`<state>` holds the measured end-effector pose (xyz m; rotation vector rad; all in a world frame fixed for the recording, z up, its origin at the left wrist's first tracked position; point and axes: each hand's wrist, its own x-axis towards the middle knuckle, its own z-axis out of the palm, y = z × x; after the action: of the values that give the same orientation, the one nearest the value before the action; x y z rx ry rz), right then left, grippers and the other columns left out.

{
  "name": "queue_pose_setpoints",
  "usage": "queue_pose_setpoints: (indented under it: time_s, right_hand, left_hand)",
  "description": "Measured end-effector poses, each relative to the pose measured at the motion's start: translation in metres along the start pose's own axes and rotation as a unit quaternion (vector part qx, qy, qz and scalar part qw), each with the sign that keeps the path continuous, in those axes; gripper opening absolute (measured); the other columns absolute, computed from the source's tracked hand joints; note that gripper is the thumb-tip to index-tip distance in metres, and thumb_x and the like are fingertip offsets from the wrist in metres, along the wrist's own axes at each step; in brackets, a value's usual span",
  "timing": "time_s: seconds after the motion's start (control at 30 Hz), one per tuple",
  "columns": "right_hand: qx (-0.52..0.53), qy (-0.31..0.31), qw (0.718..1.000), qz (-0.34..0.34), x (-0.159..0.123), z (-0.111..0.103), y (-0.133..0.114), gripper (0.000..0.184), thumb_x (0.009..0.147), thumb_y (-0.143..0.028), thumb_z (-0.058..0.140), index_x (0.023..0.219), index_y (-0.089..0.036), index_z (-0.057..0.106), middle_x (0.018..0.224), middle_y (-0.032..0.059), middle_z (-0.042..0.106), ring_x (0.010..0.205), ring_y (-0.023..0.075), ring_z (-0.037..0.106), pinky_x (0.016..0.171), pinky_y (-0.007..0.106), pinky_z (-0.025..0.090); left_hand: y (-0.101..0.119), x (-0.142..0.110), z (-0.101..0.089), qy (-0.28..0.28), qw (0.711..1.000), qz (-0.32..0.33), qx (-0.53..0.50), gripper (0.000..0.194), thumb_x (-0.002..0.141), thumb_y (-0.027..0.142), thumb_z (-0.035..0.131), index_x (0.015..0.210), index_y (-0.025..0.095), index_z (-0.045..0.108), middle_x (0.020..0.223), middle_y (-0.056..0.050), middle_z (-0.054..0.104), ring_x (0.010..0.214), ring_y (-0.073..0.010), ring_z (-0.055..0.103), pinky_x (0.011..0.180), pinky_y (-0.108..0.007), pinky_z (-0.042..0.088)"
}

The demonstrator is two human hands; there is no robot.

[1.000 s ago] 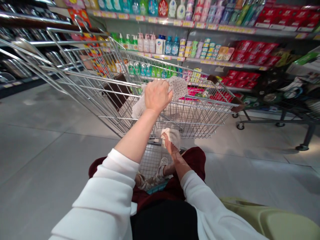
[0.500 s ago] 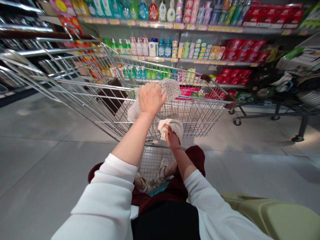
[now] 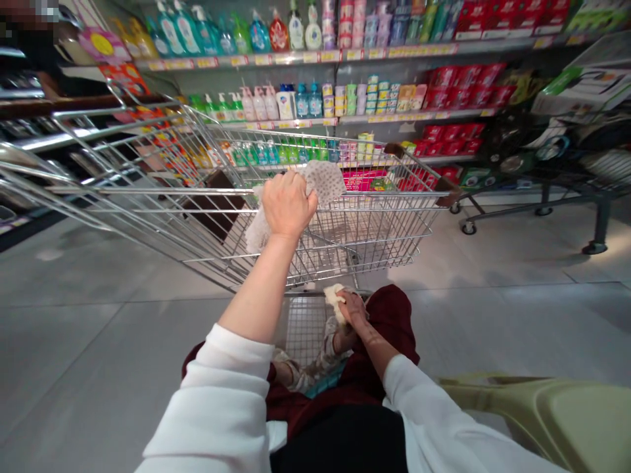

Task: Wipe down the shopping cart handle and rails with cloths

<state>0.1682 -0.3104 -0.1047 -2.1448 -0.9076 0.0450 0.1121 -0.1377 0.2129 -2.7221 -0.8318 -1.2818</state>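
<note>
My left hand (image 3: 287, 203) is closed on a white dotted cloth (image 3: 325, 180) draped over the near top rail of a wire shopping cart (image 3: 389, 226). Lower down, my right hand (image 3: 353, 307) is closed on a small cream cloth (image 3: 334, 295) pressed against the cart's lower frame, just under the basket. Both arms wear white sleeves. A dark brown flap (image 3: 211, 203) hangs inside the basket at the left.
Shelves of bottles and red packs (image 3: 458, 82) line the far wall. More nested carts (image 3: 59, 157) stand at the left. A low trolley on wheels (image 3: 547, 197) is at the right. A pale green object (image 3: 542, 420) lies at my lower right. The floor is grey tile.
My right hand dropped with the cream cloth from the basket's side wires to the lower frame. My left hand stayed on the rail with the dotted cloth.
</note>
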Motion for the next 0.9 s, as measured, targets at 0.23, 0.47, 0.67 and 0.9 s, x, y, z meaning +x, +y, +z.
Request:
queue_pose_setpoints:
  time_s: [0.23, 0.47, 0.67, 0.9]
  right_hand:
    - [0.014, 0.077, 0.997, 0.005, 0.045, -0.023, -0.032, 0.037, 0.094, -0.023, 0.054, 0.124, -0.025, 0.076, 0.122, 0.0044, 0.079, 0.109, 0.0224, 0.071, 0.101, 0.035, 0.054]
    - [-0.151, 0.056, 0.987, 0.012, 0.068, -0.036, -0.077, 0.039, 0.101, -0.027, 0.052, 0.135, -0.030, 0.070, 0.115, 0.0105, 0.079, 0.102, 0.0241, 0.072, 0.090, 0.031, 0.053]
    - [-0.168, -0.004, 0.984, 0.056, 0.053, -0.020, -0.059, 0.037, 0.100, -0.023, 0.054, 0.133, -0.029, 0.071, 0.086, 0.0080, 0.079, 0.077, 0.0209, 0.072, 0.073, 0.026, 0.053]
    - [-0.109, 0.001, 0.993, 0.046, 0.043, -0.023, -0.038, 0.038, 0.095, -0.021, 0.058, 0.128, -0.029, 0.075, 0.091, 0.0030, 0.081, 0.086, 0.0191, 0.073, 0.076, 0.023, 0.052]
  left_hand:
    - [0.002, 0.000, -0.003, -0.015, 1.000, -0.019, 0.001, 0.010, 0.092, 0.031, 0.061, 0.088, 0.021, 0.061, 0.111, -0.014, 0.070, 0.117, -0.0352, 0.058, 0.102, -0.049, 0.039]
    - [-0.001, -0.001, 0.001, 0.010, 0.998, 0.014, 0.063, 0.015, 0.094, 0.031, 0.056, 0.088, 0.020, 0.063, 0.107, -0.016, 0.071, 0.110, -0.0357, 0.062, 0.094, -0.049, 0.043]
    - [-0.003, -0.001, 0.003, 0.019, 1.000, 0.006, 0.022, 0.009, 0.090, 0.028, 0.059, 0.084, 0.022, 0.059, 0.103, -0.012, 0.071, 0.108, -0.0328, 0.060, 0.093, -0.044, 0.042]
    - [-0.004, -0.002, 0.000, 0.002, 0.999, -0.010, -0.040, 0.010, 0.090, 0.028, 0.059, 0.083, 0.022, 0.055, 0.106, -0.011, 0.069, 0.117, -0.0326, 0.053, 0.098, -0.043, 0.036]
